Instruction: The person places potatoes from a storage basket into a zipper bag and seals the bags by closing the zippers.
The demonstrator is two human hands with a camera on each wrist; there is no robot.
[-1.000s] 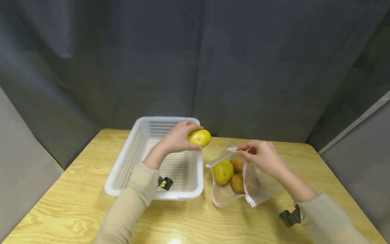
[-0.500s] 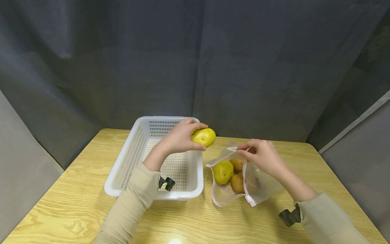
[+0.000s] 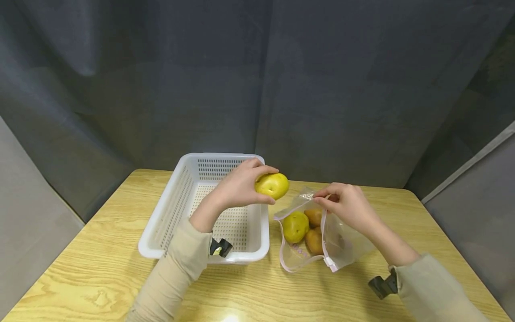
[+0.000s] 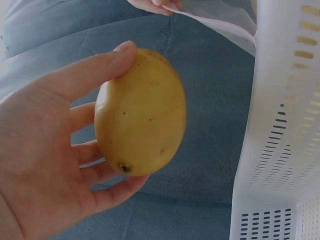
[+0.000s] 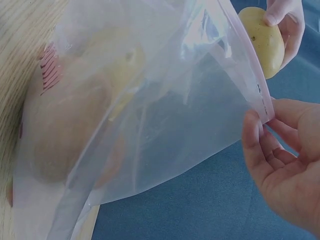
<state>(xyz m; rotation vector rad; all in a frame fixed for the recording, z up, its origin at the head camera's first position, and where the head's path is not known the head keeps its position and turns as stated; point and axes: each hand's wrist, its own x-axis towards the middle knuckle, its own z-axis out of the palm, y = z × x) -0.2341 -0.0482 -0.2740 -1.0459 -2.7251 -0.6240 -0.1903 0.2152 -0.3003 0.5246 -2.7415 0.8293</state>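
My left hand [image 3: 239,184] holds a smooth yellow oval fruit [image 3: 272,186], thumb on one side and fingers on the other. It hangs over the basket's right rim, left of the bag. Dark specks and a dark scar mark its skin in the left wrist view. My right hand [image 3: 349,203] pinches the pink-edged rim of a clear slider zip bag [image 3: 342,252] between thumb and fingertips. The bag's mouth gapes toward the left. Inside lie another yellow fruit [image 3: 295,227] and brown rounded ones [image 3: 314,241], blurred through the plastic in the right wrist view.
A white perforated plastic basket [image 3: 152,232] stands under the left forearm, left of the bag. Both rest on a wood-grain table [image 3: 100,277]. A dark curtain [image 3: 257,89] hangs behind the table, with grey panels at the sides.
My left hand has moved the yellow fruit a little to the right, past the basket's rim and closer to the bag. The right hand and the bag have stayed nearly still.
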